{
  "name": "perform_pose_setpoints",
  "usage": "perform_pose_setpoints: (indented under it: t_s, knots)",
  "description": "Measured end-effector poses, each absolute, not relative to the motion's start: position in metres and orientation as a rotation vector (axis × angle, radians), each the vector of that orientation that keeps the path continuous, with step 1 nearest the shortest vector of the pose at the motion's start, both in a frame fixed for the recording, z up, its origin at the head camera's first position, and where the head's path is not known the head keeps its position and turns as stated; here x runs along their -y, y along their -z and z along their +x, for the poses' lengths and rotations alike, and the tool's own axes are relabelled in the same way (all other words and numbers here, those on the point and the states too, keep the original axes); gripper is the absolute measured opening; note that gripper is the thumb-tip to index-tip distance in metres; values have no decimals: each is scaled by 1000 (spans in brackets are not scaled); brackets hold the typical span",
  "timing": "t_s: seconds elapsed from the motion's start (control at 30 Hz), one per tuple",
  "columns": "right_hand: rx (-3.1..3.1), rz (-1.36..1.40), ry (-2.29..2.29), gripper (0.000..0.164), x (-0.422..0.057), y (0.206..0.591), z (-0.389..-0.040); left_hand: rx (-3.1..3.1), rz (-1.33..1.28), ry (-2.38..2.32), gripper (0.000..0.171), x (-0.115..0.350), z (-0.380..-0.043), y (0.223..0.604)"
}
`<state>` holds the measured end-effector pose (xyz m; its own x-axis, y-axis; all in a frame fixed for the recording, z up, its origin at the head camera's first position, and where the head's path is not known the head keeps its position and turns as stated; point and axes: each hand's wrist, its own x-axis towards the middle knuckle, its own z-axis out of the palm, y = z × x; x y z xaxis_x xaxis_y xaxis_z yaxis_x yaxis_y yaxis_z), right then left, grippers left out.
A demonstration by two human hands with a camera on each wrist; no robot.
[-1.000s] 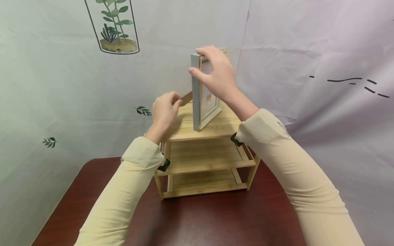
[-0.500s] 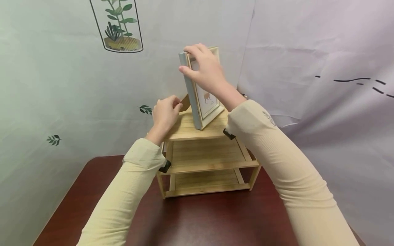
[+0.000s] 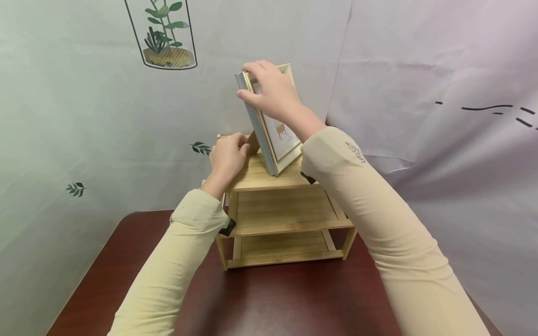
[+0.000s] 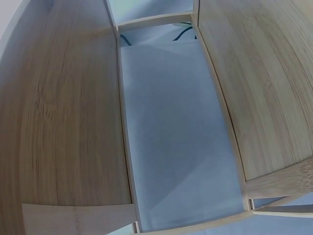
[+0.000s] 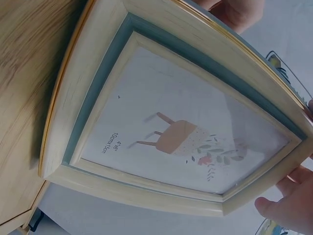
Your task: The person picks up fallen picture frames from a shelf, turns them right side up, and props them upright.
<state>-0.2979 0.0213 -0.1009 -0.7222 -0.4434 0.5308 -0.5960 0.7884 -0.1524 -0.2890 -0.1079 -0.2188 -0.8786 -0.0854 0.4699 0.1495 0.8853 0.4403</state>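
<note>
A cream picture frame (image 3: 280, 151) with blue-grey sides and gold trim stands tilted on the top board of a wooden shelf (image 3: 256, 178), its upper end leaning back. My right hand (image 3: 273, 91) grips its top, the thumb on the near side. In the right wrist view the frame's glazed picture (image 5: 181, 137) shows a small animal and leaves. Behind the frame, my left hand (image 3: 229, 156) pinches a brown support leg (image 3: 253, 143). Fingers of the left hand (image 5: 237, 12) also appear past the frame's edge in the right wrist view.
Two lower boards (image 3: 286, 210) of the shelf sit below, with its uprights on a dark red table (image 3: 286, 298). A pale printed curtain (image 3: 391, 70) hangs close behind. The left wrist view shows only shelf boards (image 4: 73, 122) and curtain.
The frame's top has swung left and back, so more of its picture faces me. My right hand moved along with it; the left hand stayed on the support leg.
</note>
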Motion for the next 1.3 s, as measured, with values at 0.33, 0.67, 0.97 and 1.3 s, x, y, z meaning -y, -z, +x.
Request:
perform_pose_setpoints:
  t_s: [0.33,0.67,0.97,1.3]
  knots:
    - [2489,806,-558,66,-28,105,-300,2564,-51,662,19,106,-288,219]
    - [2510,611,-1085,73,-68,112,-306,2367,-91,872,33,106,-281,218]
    - [2657,446,-1237,83,-95,139,-321,2015,-252,1185,49,90,-267,218]
    - [2750,567,-1350,82,-102,161,-332,2073,-396,1111,66,71,-259,222]
